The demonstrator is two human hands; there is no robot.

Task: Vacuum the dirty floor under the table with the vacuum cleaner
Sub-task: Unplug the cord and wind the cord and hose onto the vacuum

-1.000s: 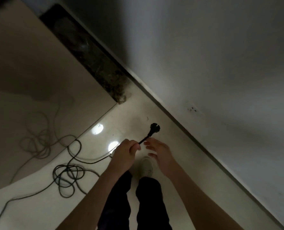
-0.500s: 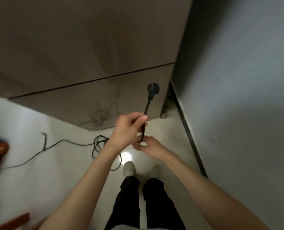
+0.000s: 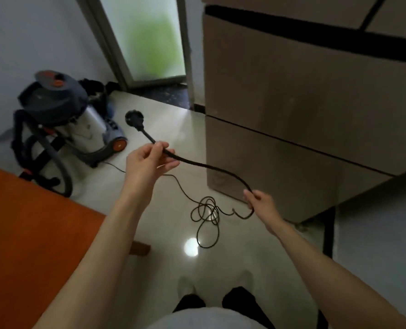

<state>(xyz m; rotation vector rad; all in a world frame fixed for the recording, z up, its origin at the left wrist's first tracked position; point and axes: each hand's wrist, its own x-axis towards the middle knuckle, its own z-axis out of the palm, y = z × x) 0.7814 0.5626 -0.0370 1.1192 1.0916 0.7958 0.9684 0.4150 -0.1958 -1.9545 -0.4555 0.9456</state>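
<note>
A grey and silver canister vacuum cleaner with orange trim and a dark hose stands on the floor at the left, by the wall. Its black power cord runs across the pale floor and lies in loose coils in front of my feet. My left hand pinches the cord just behind the black plug, which sticks up and away from me. My right hand grips the cord further along, low and to the right. A stretch of cord arcs between both hands.
An orange-brown table top fills the lower left, with one leg showing beneath its edge. A tall brown cabinet stands at the right. A frosted glass door is at the back. White walls are at the left and right.
My view has swung left from the wall corner to the vacuum cleaner and door. My hands have spread apart along the cord, the right one sliding down it.
</note>
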